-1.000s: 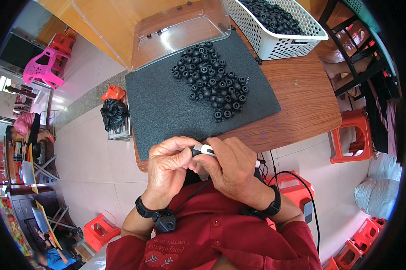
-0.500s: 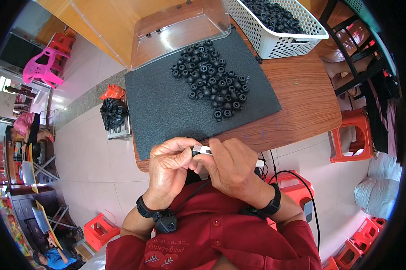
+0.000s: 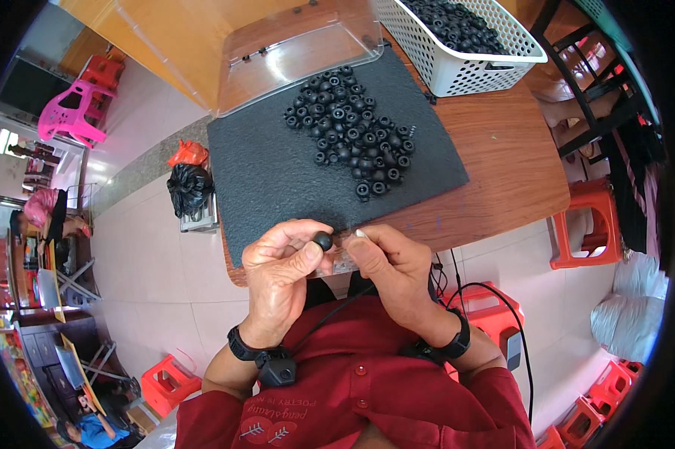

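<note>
My left hand [image 3: 281, 266] pinches a small round black rubber-like piece [image 3: 323, 240] between thumb and fingertips, just past the table's near edge. Close beside it, my right hand [image 3: 390, 262] is closed, with a small white tip [image 3: 361, 233] at its fingers; what it grips is mostly hidden. Something clear and shiny [image 3: 344, 263] shows between the two hands, too indistinct to name. Beyond them, a pile of similar black pieces [image 3: 352, 127] with hollow centres lies on a dark grey mat [image 3: 266, 179].
A white perforated basket [image 3: 495, 75] full of black pieces stands at the far right of the wooden table [image 3: 502, 150]. A clear plastic bin [image 3: 300, 82] lies at the far left, a few pieces in it. Red stools [image 3: 588, 224] and a cable [image 3: 528, 359] are at right.
My hands have drawn slightly apart. The white tool seen in my right hand earlier is now mostly out of sight, and the black piece shows its round side in my left.
</note>
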The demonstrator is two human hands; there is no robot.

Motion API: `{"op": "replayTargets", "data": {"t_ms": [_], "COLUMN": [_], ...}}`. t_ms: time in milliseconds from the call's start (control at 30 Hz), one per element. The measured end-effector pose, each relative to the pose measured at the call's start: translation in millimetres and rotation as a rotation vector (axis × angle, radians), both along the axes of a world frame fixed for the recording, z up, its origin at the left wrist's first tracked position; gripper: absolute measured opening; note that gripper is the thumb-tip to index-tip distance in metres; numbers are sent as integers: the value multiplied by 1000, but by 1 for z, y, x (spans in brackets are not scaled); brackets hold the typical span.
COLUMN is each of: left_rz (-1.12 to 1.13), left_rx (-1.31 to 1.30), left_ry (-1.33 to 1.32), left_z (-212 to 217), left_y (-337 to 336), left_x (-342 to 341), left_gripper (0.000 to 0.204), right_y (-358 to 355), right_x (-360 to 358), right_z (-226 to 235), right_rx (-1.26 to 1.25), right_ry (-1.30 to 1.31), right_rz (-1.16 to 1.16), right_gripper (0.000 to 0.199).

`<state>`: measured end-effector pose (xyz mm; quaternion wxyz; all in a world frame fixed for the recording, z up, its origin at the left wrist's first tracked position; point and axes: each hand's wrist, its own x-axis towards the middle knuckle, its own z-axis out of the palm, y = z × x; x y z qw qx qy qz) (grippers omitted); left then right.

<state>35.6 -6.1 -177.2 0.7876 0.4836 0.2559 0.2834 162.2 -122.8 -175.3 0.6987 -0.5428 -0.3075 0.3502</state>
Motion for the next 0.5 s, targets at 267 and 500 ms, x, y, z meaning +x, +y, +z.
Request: {"op": "replayTargets", "data": {"t_ms": [267, 500], "left_rz": [63, 0], "left_rx": [541, 644], "left_ry": [34, 101], "left_z": [0, 0], "left_y": [0, 3], "left_x": [2, -5], "left_gripper": [24, 24], "right_y": [5, 5], "right_x": [-2, -2], "right_z": [0, 1], "right_rx": [23, 22], "right_ry": [196, 270], "right_rz": [39, 70], "right_gripper": [14, 16]}}
